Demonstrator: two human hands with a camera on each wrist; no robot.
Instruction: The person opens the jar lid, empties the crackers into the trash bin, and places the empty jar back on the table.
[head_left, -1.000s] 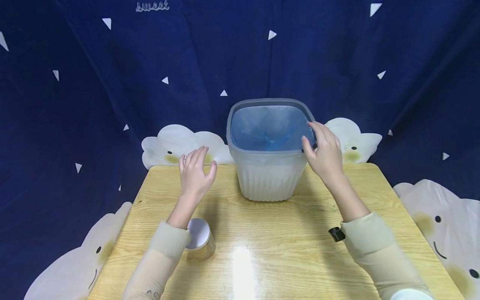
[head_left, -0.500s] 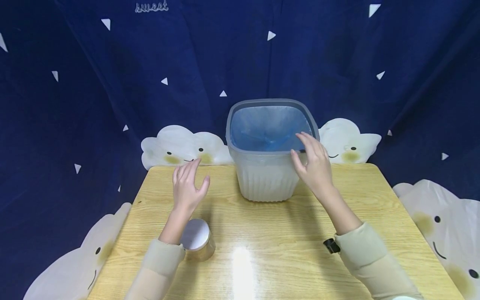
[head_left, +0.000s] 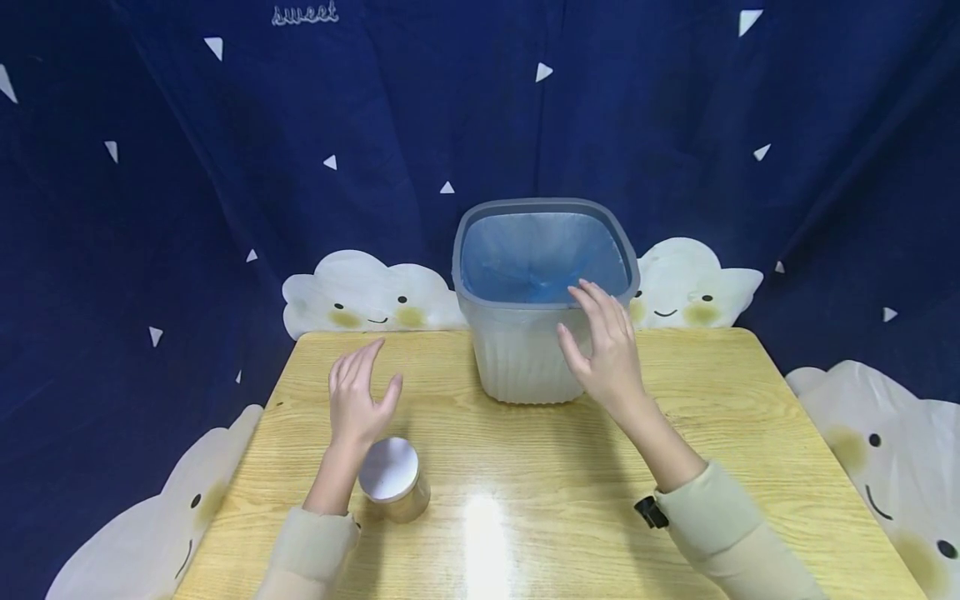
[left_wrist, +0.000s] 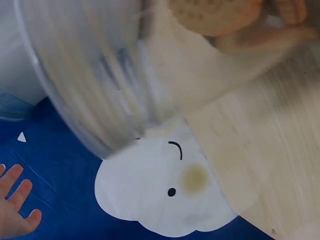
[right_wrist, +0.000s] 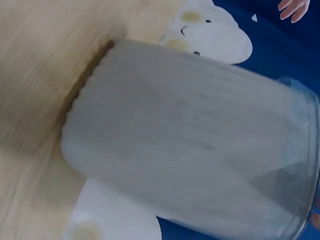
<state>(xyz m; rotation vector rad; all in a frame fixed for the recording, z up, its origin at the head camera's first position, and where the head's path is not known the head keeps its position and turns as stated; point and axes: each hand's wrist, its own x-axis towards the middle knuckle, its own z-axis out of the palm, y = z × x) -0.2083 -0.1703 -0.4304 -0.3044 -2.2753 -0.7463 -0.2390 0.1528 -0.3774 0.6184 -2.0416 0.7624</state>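
A white wastebasket with a grey rim and a blue liner inside stands upright at the table's back middle. My right hand hovers before its front right side, fingers spread and holding nothing, overlapping the rim in the head view. Over the left part of the table, my left hand is raised with thumb apart and nothing in its grasp. Just below and right of it stands a jar with a white lid. Biscuits show blurred by the clear jar wall in the left wrist view.
A small black object shows at the right sleeve's cuff. The wooden table ends at a dark blue curtain with white triangles. White cloud shapes line the table's back edge and sides.
Both hands have drawn back toward the person and shifted left, the right one away from the wastebasket's right rim. The wastebasket and the jar have stayed in place.
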